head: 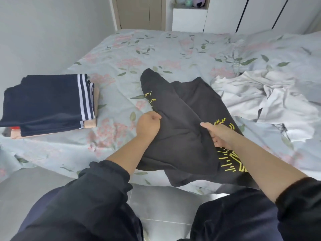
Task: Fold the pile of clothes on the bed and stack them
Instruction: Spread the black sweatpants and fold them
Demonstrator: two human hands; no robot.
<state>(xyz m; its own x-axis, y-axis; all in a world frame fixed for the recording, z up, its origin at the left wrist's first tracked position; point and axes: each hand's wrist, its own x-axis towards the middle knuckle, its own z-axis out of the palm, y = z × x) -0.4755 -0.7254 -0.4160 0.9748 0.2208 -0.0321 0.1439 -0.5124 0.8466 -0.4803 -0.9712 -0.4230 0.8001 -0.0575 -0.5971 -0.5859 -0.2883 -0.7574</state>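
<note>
Dark sleeves (107, 185) reach over the bed (156, 49) to a black shirt (182, 119) with yellow print lying on it. Curled fingers of the left hand (148, 126) pinch its fold; the right hand (217, 134) grips its cloth. Left of the shirt sits a folded stack (46, 101); right of it, crumpled white clothes (260, 98).

A bed (156, 54) in a pale floral sheet meets a white wall (43, 32). Glossy grey floor tiles (161, 206) lie below, with white wardrobe doors (260, 13) beyond.
</note>
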